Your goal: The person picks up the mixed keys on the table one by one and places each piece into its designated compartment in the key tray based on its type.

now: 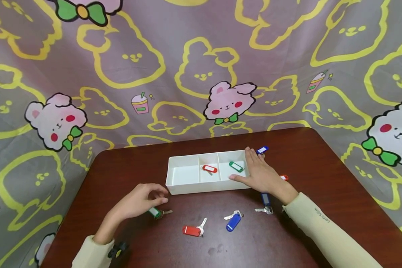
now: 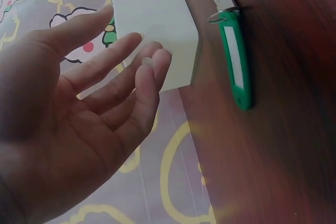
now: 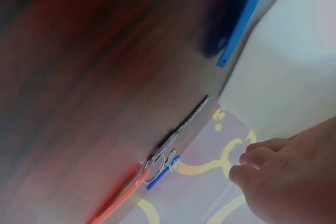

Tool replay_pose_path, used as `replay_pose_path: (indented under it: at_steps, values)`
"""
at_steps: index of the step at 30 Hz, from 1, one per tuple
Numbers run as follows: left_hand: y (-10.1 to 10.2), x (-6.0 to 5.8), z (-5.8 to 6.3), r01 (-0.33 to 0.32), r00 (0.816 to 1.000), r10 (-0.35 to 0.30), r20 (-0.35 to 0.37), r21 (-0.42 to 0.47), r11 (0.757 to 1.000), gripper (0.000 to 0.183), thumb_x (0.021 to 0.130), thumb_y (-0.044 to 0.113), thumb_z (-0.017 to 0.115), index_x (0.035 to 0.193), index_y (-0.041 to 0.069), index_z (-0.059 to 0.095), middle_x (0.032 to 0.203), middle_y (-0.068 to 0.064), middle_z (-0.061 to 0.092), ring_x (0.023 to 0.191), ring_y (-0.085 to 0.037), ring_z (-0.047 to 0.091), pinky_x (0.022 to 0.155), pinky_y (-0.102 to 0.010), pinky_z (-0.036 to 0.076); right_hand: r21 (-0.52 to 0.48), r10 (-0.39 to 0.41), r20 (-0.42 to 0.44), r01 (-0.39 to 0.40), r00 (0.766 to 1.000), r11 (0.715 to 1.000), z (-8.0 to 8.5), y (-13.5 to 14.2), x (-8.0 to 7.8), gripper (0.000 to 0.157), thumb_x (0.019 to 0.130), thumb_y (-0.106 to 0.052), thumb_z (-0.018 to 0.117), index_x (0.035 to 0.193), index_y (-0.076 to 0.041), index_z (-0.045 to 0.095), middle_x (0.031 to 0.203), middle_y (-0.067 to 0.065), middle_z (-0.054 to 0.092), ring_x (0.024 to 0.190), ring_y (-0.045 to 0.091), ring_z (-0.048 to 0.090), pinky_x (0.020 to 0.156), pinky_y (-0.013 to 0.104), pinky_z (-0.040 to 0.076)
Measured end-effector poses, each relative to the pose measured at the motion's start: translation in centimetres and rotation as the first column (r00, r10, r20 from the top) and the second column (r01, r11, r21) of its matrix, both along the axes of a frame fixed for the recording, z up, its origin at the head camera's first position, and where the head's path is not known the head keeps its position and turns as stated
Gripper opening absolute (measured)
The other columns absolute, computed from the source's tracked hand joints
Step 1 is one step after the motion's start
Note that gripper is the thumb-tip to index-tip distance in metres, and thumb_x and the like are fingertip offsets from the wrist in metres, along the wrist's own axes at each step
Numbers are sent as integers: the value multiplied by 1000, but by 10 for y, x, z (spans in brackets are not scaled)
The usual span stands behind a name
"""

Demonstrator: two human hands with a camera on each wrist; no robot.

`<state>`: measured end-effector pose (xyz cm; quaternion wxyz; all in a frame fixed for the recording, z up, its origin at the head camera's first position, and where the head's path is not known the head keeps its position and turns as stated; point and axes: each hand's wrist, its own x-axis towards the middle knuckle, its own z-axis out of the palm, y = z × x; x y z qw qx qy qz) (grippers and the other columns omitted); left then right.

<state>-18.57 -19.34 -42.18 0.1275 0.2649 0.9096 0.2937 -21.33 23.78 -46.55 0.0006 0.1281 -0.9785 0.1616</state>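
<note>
A white three-section tray sits on the table. My right hand rests on its right end, fingers extended along the end wall and thumb over the front rim. My left hand is by the front left corner with loosely curved fingers, holding nothing. Close below it lies a key with a green tag, also plain in the left wrist view. Inside the tray, a red key tag is in the middle section and a green key tag in the right one. The left section holds nothing.
In front of the tray lie keys with a red tag and a blue tag. Another blue tag is below my right wrist. Beyond that hand are a red tag and a blue tag. A patterned curtain hangs behind.
</note>
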Motion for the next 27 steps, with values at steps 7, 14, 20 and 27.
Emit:
replay_pose_path:
  at_steps: [7, 14, 20, 27]
  values:
    - [-10, 7, -8, 5, 1000, -5, 5, -26, 1000, 39, 93, 32, 81, 121, 6, 74, 115, -7, 77, 99, -20, 73, 79, -24, 59, -15, 8, 4, -8, 1000, 1000, -1, -1, 0, 128, 89, -88, 49, 166, 7, 10, 175, 27, 13, 164, 44, 15, 132, 58, 18]
    - [-16, 13, -15, 24, 999, -27, -33, -77, 997, 48, 88, 37, 86, 123, 7, 73, 117, -5, 74, 103, -22, 69, 83, -28, 59, -11, 8, 3, -8, 1000, 1000, 2, -1, 0, 128, 89, -87, 50, 166, 6, 9, 175, 27, 13, 164, 44, 15, 132, 59, 20]
    - [-21, 19, -24, -10, 996, -5, -94, -156, 988, 70, 79, 53, 90, 130, 10, 70, 131, -8, 67, 120, -27, 63, 99, -44, 56, -22, 2, 13, -2, 1000, 1000, 4, 0, 1, 127, 89, -85, 52, 166, 6, 9, 175, 27, 12, 164, 44, 14, 132, 59, 19]
    - [-33, 28, -41, -56, 997, 48, -60, -139, 989, 99, 79, 64, 84, 151, 3, 53, 161, -27, 44, 151, -51, 37, 116, -63, 43, -20, 0, 20, 1, 1000, 1000, 2, 1, 1, 127, 89, -86, 51, 166, 6, 8, 175, 27, 11, 164, 44, 13, 132, 59, 18]
